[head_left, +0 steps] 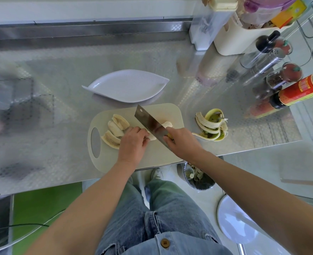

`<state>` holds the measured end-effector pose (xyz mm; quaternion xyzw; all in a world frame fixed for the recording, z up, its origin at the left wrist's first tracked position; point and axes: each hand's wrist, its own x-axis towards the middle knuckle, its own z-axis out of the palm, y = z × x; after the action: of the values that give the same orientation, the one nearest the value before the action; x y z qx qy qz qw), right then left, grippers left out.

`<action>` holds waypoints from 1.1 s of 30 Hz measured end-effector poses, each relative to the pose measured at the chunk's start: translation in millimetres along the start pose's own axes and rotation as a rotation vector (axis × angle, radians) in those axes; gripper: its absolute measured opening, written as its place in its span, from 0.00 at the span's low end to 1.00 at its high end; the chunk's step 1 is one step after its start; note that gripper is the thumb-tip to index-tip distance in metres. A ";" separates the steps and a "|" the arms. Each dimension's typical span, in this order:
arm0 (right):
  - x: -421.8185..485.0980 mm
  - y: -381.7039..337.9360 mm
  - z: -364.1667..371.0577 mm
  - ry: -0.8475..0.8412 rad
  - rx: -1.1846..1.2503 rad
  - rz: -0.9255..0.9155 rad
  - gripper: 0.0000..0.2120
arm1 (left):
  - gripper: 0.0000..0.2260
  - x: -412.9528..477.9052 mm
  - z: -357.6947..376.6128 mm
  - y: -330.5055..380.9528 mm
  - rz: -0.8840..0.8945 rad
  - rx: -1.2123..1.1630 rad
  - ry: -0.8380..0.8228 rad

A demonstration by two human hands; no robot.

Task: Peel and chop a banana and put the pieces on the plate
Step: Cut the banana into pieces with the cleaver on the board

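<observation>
A pale cutting board (152, 159) lies at the counter's front edge. Three long banana slices (116, 128) rest on its left part. My left hand (133, 142) presses down on the remaining peeled banana (166, 124), whose tip shows beyond the blade. My right hand (181, 139) grips the handle of a cleaver (148, 122), and the blade is set across the banana between my two hands. A white leaf-shaped plate (128, 85) sits just behind the board with nothing on it.
The banana peel (211, 126) lies on the steel counter right of the board. Sauce and spice bottles (280, 76) and containers crowd the back right. A waste bin (198, 176) stands on the floor below the counter edge.
</observation>
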<state>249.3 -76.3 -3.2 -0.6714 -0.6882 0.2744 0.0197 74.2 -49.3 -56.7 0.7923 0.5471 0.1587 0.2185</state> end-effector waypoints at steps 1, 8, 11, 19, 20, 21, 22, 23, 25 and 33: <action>0.4 -0.1 0.2 0.000 -0.005 -0.002 0.10 | 0.07 -0.1 0.1 -0.2 -0.001 -0.001 -0.001; 0.5 -5.6 9.0 -0.036 -0.026 0.023 0.10 | 0.06 0.1 0.2 -0.1 -0.003 0.006 0.000; -0.2 -5.9 11.9 -0.021 0.044 0.067 0.09 | 0.06 0.0 -0.3 -0.3 -0.002 0.000 0.003; -1.4 1.0 3.9 0.055 0.123 0.062 0.10 | 0.05 0.3 -0.9 0.2 -0.008 0.002 -0.002; -1.6 1.1 2.7 0.046 0.111 0.047 0.10 | 0.06 0.5 -0.6 0.0 -0.008 0.006 -0.003; -1.7 0.5 1.7 0.035 0.091 0.035 0.10 | 0.06 0.7 -0.3 -0.2 -0.010 0.006 -0.002; -1.6 -0.5 1.3 0.027 0.071 0.026 0.11 | 0.06 0.8 -0.1 -0.3 -0.012 0.004 -0.002; -1.2 -1.1 1.6 0.019 0.054 0.022 0.11 | 0.06 0.7 0.3 -0.5 -0.015 0.002 -0.002; -0.6 -2.1 2.0 0.004 0.035 0.020 0.11 | 0.06 0.7 1.0 -0.7 -0.017 0.002 -0.002; -1.6 -7.6 8.5 -0.048 -0.027 0.030 0.10 | 0.06 -0.1 0.3 0.8 -0.030 -0.004 -0.001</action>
<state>239.2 -80.4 -6.8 -0.6752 -0.6818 0.2813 -0.0100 74.9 -49.6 -56.5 0.7837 0.5583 0.1563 0.2227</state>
